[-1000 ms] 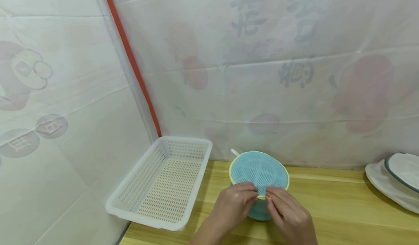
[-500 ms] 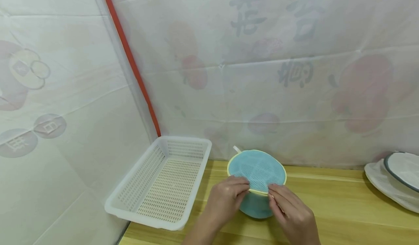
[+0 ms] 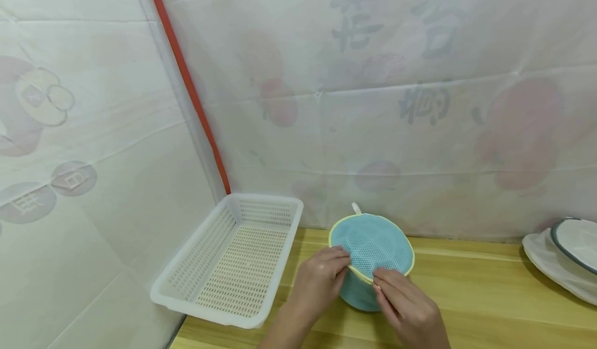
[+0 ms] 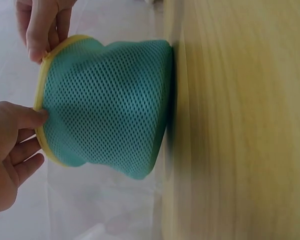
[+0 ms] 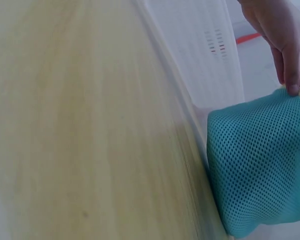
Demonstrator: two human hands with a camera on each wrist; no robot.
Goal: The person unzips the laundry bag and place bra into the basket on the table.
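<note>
Where the head view reaches widest, a large whitish sheet (image 3: pixel 396 105) with pale red prints and grey characters forms the background, and a long narrow red strip (image 3: pixel 186 80) goes down it towards the corner. Before this sheet is a yellowish table (image 3: pixel 475 287) with wood grain. At the person's left stands a white rectangular plastic basket (image 3: pixel 242 271) with many small slots. Far to the right, partly cut by the edge of view, a white round object with a dark rim (image 3: pixel 580 240) lies over a flat white piece (image 3: pixel 543 258).

Between these, nearer to the basket, is a light blue drum-shaped mesh bag (image 3: pixel 375 245). It stands upright on the table, close to the sheet; I cannot tell if its whole base touches the wood.

Both hands are at the near edge of its top, a small gap between them. The left hand (image 3: pixel 322 276) pinches this edge between thumb and fingers, almost closed, the other fingers loosely bent. The right hand (image 3: pixel 410 307) pinches the same edge in a similar way, just beside.

Along this edge runs a thin yellow trim (image 3: pixel 360 275). Smallest is a white tab (image 3: pixel 356 208), which sticks up at the far side.
</note>
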